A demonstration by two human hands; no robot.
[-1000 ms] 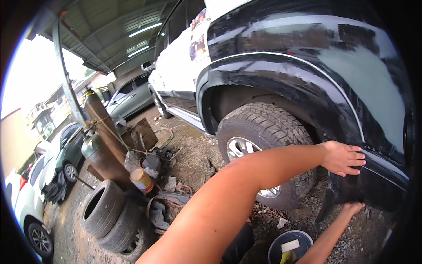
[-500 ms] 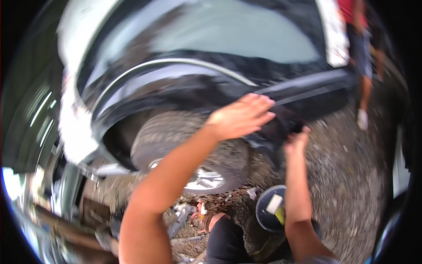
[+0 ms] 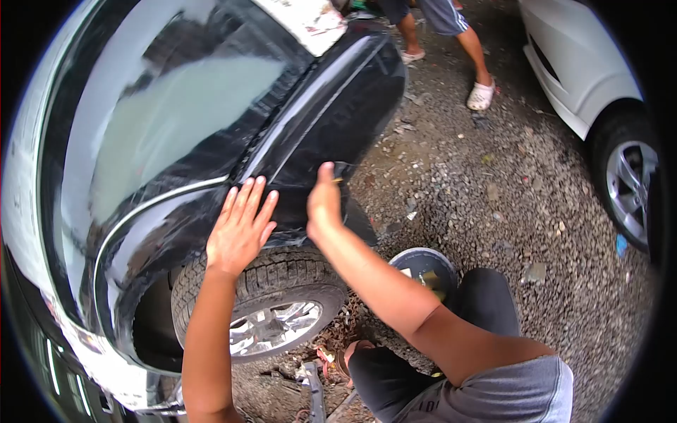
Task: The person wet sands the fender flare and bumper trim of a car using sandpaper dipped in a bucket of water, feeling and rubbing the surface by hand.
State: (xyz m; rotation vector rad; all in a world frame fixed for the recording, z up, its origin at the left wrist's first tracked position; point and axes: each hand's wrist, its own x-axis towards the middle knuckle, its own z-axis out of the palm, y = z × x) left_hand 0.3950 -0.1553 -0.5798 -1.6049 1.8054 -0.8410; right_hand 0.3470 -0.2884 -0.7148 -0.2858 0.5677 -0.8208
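Observation:
My left hand (image 3: 240,229) lies with fingers spread on the black body panel, just above the wheel arch trim. To its right, my right hand (image 3: 324,204) is at the lower edge of the black bumper (image 3: 331,120), thumb pointing up and the other fingers hidden behind the edge. A knobbly tire (image 3: 275,278) with a silver rim sits in the wheel arch below my hands. The dark fender (image 3: 169,127) carries a dull grey-green patch. Whether my right hand grips the bumper edge or something small is hidden.
A dark bucket (image 3: 428,271) with a yellow item inside stands by my knee. Another person's legs (image 3: 476,56) in pale clogs are at the top. A white car (image 3: 585,56) stands at the right on gravel (image 3: 465,190). Debris lies beneath the tire.
The view has swung right, toward the bumper's end and the white car. My left hand still rests on the panel; my right hand remains at the bumper's lower edge. The other person's legs have come into view.

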